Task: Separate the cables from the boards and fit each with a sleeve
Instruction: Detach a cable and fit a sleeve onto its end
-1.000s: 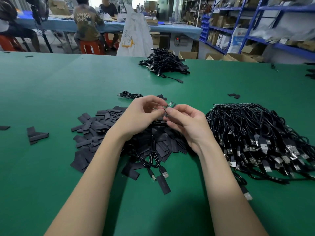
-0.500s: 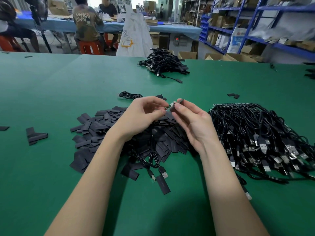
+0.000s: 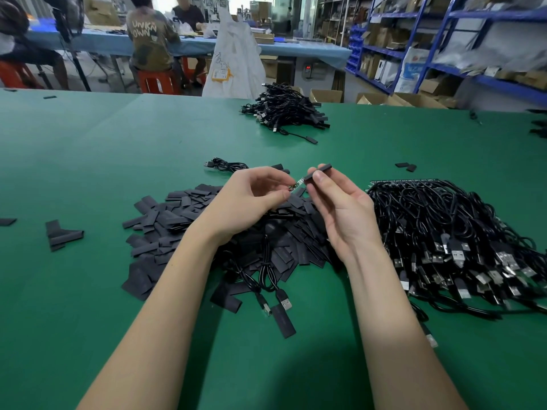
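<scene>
My left hand (image 3: 251,199) pinches a black cable at its small circuit-board end (image 3: 297,184). My right hand (image 3: 337,202) pinches a flat black sleeve (image 3: 321,170) just right of that board tip; the sleeve's mouth meets the tip. The cable hangs down between my forearms, and its USB plug (image 3: 284,303) lies on the green table (image 3: 88,173). Under both hands spreads a heap of loose black sleeves (image 3: 165,220). To the right lies a big bundle of black USB cables (image 3: 461,241), still joined to a board strip (image 3: 402,182) at its far edge.
A pile of sleeved cables (image 3: 287,109) sits at the table's far middle. One coiled cable (image 3: 226,165) lies just beyond my hands. Stray sleeves (image 3: 62,233) lie at the left, two more (image 3: 406,166) at the right. People sit at a blue table (image 3: 97,39) behind; blue shelving (image 3: 444,42) stands at the right.
My right hand has lifted and moved a little right, bringing the sleeve up to the cable's board tip. My left hand stays in place, holding the cable end.
</scene>
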`<action>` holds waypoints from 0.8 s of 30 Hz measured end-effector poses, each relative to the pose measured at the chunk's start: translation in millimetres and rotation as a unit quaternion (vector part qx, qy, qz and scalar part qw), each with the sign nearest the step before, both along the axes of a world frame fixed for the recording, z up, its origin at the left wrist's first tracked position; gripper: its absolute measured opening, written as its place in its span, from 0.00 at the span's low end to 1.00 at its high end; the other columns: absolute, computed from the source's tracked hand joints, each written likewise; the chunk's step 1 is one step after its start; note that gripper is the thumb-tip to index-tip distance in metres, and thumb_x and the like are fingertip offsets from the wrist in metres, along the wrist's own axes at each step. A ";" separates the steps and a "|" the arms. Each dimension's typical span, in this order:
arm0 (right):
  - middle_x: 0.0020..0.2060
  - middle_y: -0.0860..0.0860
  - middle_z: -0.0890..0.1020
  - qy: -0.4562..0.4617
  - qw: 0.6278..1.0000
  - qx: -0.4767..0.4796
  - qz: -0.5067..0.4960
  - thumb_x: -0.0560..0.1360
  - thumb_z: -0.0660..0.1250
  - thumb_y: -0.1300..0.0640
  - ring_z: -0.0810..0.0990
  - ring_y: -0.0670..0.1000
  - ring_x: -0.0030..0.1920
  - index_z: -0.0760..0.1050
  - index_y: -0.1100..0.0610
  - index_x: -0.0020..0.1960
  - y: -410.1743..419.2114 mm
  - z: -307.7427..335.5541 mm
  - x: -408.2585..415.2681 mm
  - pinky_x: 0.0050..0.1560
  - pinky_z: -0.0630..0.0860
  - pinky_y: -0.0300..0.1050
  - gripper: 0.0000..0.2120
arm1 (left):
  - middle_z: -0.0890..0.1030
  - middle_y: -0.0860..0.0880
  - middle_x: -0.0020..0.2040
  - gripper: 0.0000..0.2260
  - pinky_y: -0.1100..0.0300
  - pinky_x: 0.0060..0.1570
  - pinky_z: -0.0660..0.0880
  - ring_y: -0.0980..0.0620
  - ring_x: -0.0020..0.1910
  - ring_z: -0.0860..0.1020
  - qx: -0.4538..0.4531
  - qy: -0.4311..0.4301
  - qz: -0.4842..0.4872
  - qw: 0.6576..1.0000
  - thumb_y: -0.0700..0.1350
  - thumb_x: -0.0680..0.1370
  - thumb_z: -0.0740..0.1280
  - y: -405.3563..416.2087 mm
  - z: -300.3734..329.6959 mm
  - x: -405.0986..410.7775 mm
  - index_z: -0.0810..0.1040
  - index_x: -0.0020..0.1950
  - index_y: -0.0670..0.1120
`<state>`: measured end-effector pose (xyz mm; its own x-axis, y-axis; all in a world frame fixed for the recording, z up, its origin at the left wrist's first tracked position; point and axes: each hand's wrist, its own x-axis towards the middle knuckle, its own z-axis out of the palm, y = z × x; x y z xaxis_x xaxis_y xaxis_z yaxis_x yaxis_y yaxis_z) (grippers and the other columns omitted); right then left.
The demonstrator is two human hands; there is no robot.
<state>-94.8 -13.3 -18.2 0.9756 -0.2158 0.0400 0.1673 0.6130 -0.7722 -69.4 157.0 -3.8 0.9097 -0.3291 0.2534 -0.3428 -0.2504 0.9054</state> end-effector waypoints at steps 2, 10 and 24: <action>0.45 0.55 0.87 -0.002 1.000 -0.007 -0.004 0.76 0.70 0.70 0.86 0.48 0.49 0.82 0.61 0.51 0.8 0.2 0.5 0.50 0.81 0.37 0.07 | 0.85 0.43 0.51 0.07 0.70 0.49 0.75 0.59 0.45 0.80 -0.001 0.000 0.000 1.000 0.37 0.79 0.71 -0.2 -0.1 0.1 0.83 0.56 0.42; 0.45 0.55 0.88 -0.001 1.000 -0.030 -0.005 0.76 0.70 0.70 0.86 0.48 0.49 0.81 0.62 0.52 -1.6 -1.1 1.0 0.51 0.81 0.37 0.07 | 0.86 0.48 0.50 0.07 0.68 0.50 0.76 0.59 0.46 0.82 0.009 -0.010 -0.016 1.000 0.38 0.80 0.70 0.5 -2.1 2.6 0.84 0.56 0.43; 0.50 0.59 0.87 0.073 0.995 -0.031 0.056 0.74 0.72 0.69 0.87 0.51 0.51 0.82 0.65 0.51 -15.9 5.9 -2.1 0.49 0.82 0.38 0.07 | 0.85 0.39 0.51 0.07 0.66 0.49 0.77 0.55 0.45 0.81 -0.001 0.007 -0.018 1.000 0.35 0.78 0.71 1.3 -1.2 0.1 0.82 0.55 0.41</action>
